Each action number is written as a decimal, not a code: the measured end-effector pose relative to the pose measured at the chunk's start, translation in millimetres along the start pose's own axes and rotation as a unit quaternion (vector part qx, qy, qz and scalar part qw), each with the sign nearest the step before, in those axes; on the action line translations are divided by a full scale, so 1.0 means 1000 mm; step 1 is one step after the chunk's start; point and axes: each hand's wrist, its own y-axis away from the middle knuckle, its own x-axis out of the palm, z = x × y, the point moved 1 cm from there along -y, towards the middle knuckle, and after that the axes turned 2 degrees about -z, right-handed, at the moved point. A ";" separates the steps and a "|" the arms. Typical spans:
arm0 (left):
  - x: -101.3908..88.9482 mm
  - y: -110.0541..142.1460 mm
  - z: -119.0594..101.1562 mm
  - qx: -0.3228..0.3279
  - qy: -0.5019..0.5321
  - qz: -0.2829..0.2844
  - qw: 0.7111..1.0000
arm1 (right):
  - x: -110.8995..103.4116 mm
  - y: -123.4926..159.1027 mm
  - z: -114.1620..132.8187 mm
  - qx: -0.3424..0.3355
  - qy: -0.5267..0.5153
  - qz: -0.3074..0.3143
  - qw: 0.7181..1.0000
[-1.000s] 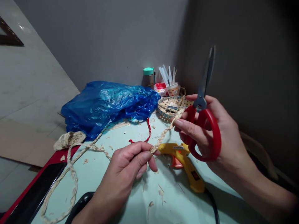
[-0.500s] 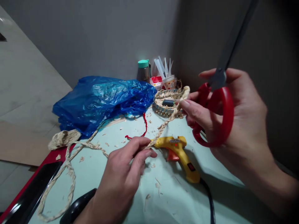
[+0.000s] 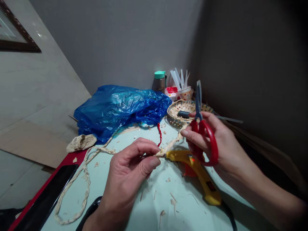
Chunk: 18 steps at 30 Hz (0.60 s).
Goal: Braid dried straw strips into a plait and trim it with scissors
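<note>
A pale braided cord point(image 3: 173, 143) runs between my two hands. My left hand point(image 3: 131, 170) pinches it between thumb and fingers, low over the table. The cord's upper end is held between the thumb and fingertips of my right hand point(image 3: 216, 134). Red-handled scissors point(image 3: 211, 144) hang on that same hand, blades closed and pointing up. Just below and behind the cord lies a yellow hot glue gun point(image 3: 204, 179) with a red light on. More of the braid point(image 3: 86, 179) loops across the table at the left.
A blue plastic bag point(image 3: 117, 109) fills the back left. Behind stand a bottle with a green lid point(image 3: 159, 80) and a paper cup point(image 3: 185, 93) holding glue sticks. A shallow woven basket point(image 3: 173, 112) sits nearby. Fibre scraps and a red strand point(image 3: 159, 134) lie on the pale table point(image 3: 183, 211).
My right hand rose to the right with the scissors, then came back down and left, closer to my left hand. The view has shifted as well. Both hands keep hold of the braid.
</note>
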 end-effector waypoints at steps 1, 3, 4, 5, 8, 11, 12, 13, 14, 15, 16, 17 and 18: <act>0.001 0.000 0.000 0.000 0.000 0.017 1.000 | 0.003 0.001 -0.002 0.012 0.004 0.009 1.000; 0.003 0.002 0.000 -0.021 0.012 0.069 0.997 | 0.008 0.004 -0.006 0.021 0.011 0.027 0.999; 0.004 0.003 0.001 -0.035 0.026 0.101 0.994 | 0.010 0.006 -0.007 0.025 0.015 0.039 0.999; 0.004 0.004 0.001 -0.045 0.044 0.130 0.989 | 0.011 0.007 -0.008 0.031 0.018 0.054 0.998; 0.006 0.005 0.002 -0.054 0.069 0.174 0.981 | 0.011 0.008 -0.008 0.031 0.045 0.093 0.994; 0.005 0.004 0.000 -0.041 0.031 0.139 0.989 | 0.005 0.006 -0.005 -0.036 0.115 0.091 0.988; 0.003 0.003 -0.002 -0.032 0.015 0.121 0.992 | 0.002 0.005 -0.002 -0.071 0.144 0.085 0.983; 0.002 0.002 -0.004 -0.021 0.000 0.101 0.995 | -0.001 0.005 0.001 -0.105 0.172 0.083 0.976; 0.000 0.001 -0.005 -0.011 -0.014 0.084 0.996 | -0.003 0.005 0.005 -0.136 0.199 0.087 0.967; -0.002 0.000 -0.007 -0.003 -0.028 0.068 0.997 | -0.005 0.005 0.010 -0.162 0.223 0.097 0.956; -0.004 -0.001 -0.008 0.004 -0.043 0.055 0.998 | -0.007 0.006 0.014 -0.182 0.244 0.116 0.946; -0.006 -0.002 -0.009 0.012 -0.057 0.047 0.997 | -0.007 0.008 0.019 -0.196 0.266 0.141 0.933; -0.008 -0.003 -0.009 0.022 -0.071 0.046 0.996 | -0.007 0.009 0.023 -0.205 0.289 0.170 0.919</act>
